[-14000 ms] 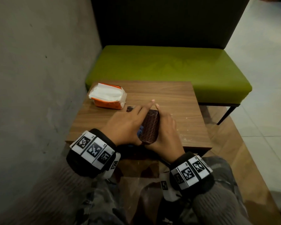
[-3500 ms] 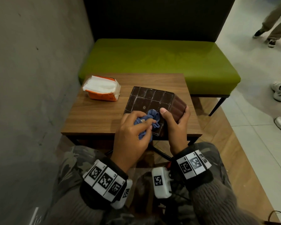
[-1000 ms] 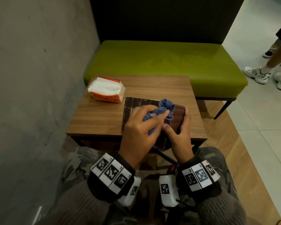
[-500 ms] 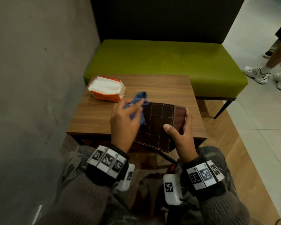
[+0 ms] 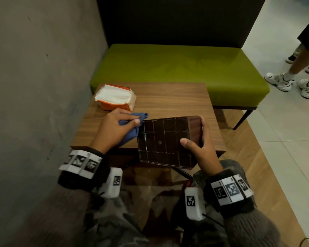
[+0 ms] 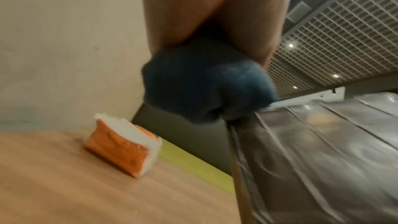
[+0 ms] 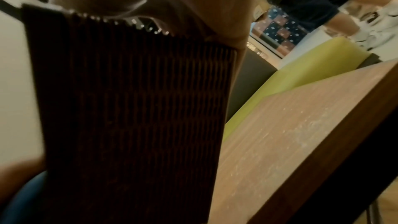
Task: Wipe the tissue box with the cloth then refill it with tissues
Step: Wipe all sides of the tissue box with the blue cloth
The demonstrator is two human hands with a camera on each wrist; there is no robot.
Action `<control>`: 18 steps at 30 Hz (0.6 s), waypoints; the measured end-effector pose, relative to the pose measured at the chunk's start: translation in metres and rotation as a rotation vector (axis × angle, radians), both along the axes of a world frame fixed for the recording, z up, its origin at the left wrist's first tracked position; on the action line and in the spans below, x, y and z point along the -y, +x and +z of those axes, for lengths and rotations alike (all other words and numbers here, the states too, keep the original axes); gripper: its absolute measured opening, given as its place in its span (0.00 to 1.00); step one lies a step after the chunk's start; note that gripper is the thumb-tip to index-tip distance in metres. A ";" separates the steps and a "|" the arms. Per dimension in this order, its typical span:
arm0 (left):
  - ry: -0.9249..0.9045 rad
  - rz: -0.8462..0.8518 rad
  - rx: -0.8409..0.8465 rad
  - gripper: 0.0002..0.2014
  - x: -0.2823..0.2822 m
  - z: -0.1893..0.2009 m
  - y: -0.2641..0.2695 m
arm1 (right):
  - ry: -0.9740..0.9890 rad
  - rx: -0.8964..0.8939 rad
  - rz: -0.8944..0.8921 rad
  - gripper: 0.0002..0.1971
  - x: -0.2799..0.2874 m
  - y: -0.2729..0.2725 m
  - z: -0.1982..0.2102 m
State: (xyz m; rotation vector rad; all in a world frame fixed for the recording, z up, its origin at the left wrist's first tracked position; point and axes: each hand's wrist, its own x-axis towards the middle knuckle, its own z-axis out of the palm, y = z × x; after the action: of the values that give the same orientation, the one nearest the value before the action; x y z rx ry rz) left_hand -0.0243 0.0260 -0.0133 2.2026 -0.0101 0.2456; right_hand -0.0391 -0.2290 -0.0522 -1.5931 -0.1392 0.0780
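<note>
In the right hand (image 5: 201, 148), a brown (grid-lined) tissue box (image 5: 165, 141)

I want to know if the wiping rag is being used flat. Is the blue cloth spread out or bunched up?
Bunched up: the left hand grips the blue cloth as a wad beside the tissue box.

We count one brown tissue box (image 5: 165, 141), tilted at the near edge of the one wooden surface (image 5: 168, 98). One blue cloth (image 5: 130, 128) sits bunched just left of the box. One orange pack of white tissues (image 5: 115, 99) lies at the far left of the surface. Two hands show: one left hand (image 5: 114, 130) and one right hand (image 5: 199, 148). Each wrist carries one marker band, two in all. One green bench (image 5: 177, 72) stands beyond. At the far right we make out two white sneakers (image 5: 292, 84) and parts of two darker shoes behind.
</note>
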 end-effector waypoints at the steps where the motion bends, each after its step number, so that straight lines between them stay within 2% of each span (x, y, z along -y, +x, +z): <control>1: -0.049 -0.041 -0.038 0.09 -0.007 0.005 0.001 | 0.020 -0.013 0.039 0.51 0.006 0.003 0.002; 3: -0.100 -0.153 -0.137 0.18 -0.020 0.014 0.002 | 0.035 -0.041 0.129 0.50 0.015 0.009 0.005; 6: -0.022 -0.350 -0.368 0.37 -0.038 0.015 0.002 | 0.050 -0.068 0.206 0.48 0.025 0.016 0.009; 7: -0.015 -0.407 -0.461 0.41 -0.040 0.015 -0.001 | 0.065 -0.065 0.222 0.48 0.027 0.018 0.010; 9: 0.018 -0.504 -0.551 0.41 -0.037 0.010 -0.010 | 0.124 -0.071 0.265 0.46 0.028 0.021 0.012; 10: -0.010 -0.527 -0.514 0.38 -0.031 0.007 -0.016 | 0.148 -0.091 0.288 0.45 0.027 0.023 0.015; 11: -0.116 -0.540 -0.459 0.35 -0.024 0.005 -0.022 | 0.157 -0.113 0.307 0.43 0.025 0.025 0.017; 12: -0.301 -0.536 -0.438 0.36 -0.017 0.002 -0.027 | 0.149 -0.128 0.319 0.43 0.023 0.028 0.019; 14: -0.638 -0.495 -0.498 0.41 -0.001 -0.002 -0.035 | 0.110 -0.140 0.312 0.46 0.021 0.032 0.023; 16: -0.839 -0.427 -0.531 0.38 0.008 -0.009 -0.037 | 0.074 -0.136 0.282 0.49 0.020 0.033 0.023; 18: -0.967 -0.321 -0.521 0.35 0.013 -0.013 -0.037 | 0.076 -0.154 0.233 0.59 0.021 0.032 0.020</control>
State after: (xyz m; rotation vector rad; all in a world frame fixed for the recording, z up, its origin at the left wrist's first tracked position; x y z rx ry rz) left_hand -0.0609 0.0134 -0.0261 1.2172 0.0359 -0.4331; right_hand -0.0066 -0.2501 -0.0321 -1.4840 -0.2053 0.3717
